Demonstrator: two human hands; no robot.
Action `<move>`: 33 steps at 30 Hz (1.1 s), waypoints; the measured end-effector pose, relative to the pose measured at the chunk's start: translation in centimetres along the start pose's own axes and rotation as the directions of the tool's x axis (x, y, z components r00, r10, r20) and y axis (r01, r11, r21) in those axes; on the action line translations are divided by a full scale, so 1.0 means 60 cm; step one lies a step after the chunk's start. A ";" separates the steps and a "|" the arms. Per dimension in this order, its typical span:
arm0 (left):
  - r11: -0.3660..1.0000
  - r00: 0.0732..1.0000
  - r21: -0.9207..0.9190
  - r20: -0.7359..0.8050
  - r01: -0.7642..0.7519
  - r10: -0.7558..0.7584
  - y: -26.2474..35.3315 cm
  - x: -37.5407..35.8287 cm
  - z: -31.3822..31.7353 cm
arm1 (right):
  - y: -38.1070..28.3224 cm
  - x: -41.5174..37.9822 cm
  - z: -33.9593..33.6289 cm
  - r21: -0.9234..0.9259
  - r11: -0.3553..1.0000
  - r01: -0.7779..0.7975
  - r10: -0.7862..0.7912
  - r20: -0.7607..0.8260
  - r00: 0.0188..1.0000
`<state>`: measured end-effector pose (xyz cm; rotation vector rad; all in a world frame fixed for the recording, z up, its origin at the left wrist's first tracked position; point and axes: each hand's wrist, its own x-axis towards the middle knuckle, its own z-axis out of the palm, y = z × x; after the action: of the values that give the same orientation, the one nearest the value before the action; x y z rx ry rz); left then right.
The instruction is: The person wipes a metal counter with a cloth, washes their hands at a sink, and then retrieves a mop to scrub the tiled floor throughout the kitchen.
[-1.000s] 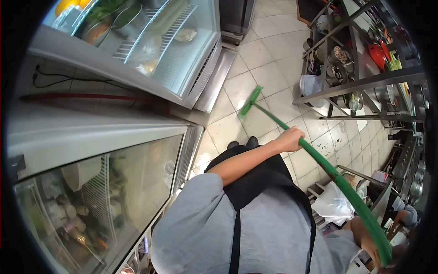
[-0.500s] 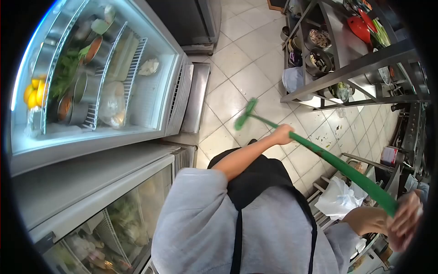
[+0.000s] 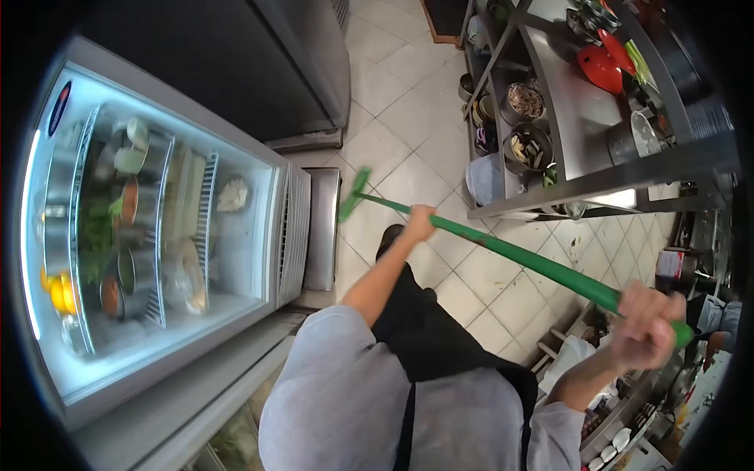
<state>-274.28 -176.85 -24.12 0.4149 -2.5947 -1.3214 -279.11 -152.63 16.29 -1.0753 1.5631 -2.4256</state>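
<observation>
A long green broom [image 3: 526, 255] slants across the view, with its narrow head [image 3: 356, 195] on the tiled floor beside a low metal plate. My left hand [image 3: 421, 223] is wrapped round the lower part of the handle. Near the handle's upper end my right hand [image 3: 648, 323] is closed on it, slightly blurred, and the rounded green tip sticks out past the fingers. My shoe [image 3: 389, 240] shows just below the left hand, next to the black apron [image 3: 440, 337].
On the left stands a lit glass-front fridge [image 3: 271, 228] holding food containers. A steel rack [image 3: 542, 188] with pans and a red pot [image 3: 601, 69] is at upper right. Dark bits lie on the floor tiles [image 3: 510, 271]. Another person's sleeve [image 3: 730, 318] shows at far right.
The broom head has shifted left toward the metal plate by the fridge, and both hands have moved left with the handle. My view has turned, showing more of the fridge.
</observation>
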 end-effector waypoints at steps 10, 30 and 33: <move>0.972 0.982 -0.174 0.075 -0.158 0.173 0.024 0.254 -0.147 | 0.046 0.184 0.052 -0.056 0.930 0.365 -0.359 0.091 0.929; 0.963 0.921 -0.147 0.290 -0.226 0.260 0.013 0.597 -0.202 | 0.207 0.469 0.081 0.356 0.811 0.465 -0.542 0.158 0.825; 0.967 0.968 -0.079 0.042 -0.243 0.247 0.009 0.681 -0.237 | 0.263 0.543 0.061 0.318 0.815 0.484 -0.545 0.139 0.827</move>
<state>-308.50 -201.02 -13.37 0.0452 -2.5286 -1.3496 -306.37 -176.25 21.09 -1.8296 0.9096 -2.5938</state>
